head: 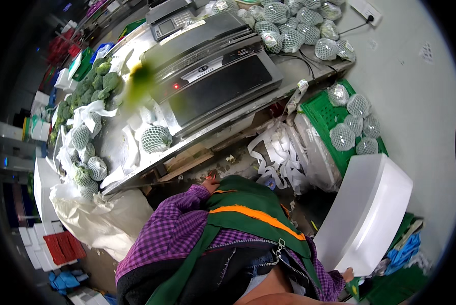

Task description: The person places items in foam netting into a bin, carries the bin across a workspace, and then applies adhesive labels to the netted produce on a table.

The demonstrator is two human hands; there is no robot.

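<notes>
My left hand (pixel 211 185) is low in front of the steel worktable, close against the green apron (pixel 251 204). A small orange-red object (pixel 211 175) shows at its fingertips; its kind is not clear. At the lower right, my right hand (pixel 348 274) grips the bottom edge of a tilted white foam box (pixel 365 213). Most of that hand's fingers are hidden by the box. On the table ahead stands a film-wrapping machine (pixel 220 87) with a red light lit. One round vegetable in a foam net (pixel 156 138) lies at its near left corner.
Broccoli heads (pixel 98 82) and netted vegetables (pixel 97 168) crowd the table's left end. More wrapped ones (pixel 289 23) are piled behind the machine. A green crate (pixel 323 114) carries several others. White strips (pixel 285 160) hang below, and a white sack (pixel 102 217) stands left.
</notes>
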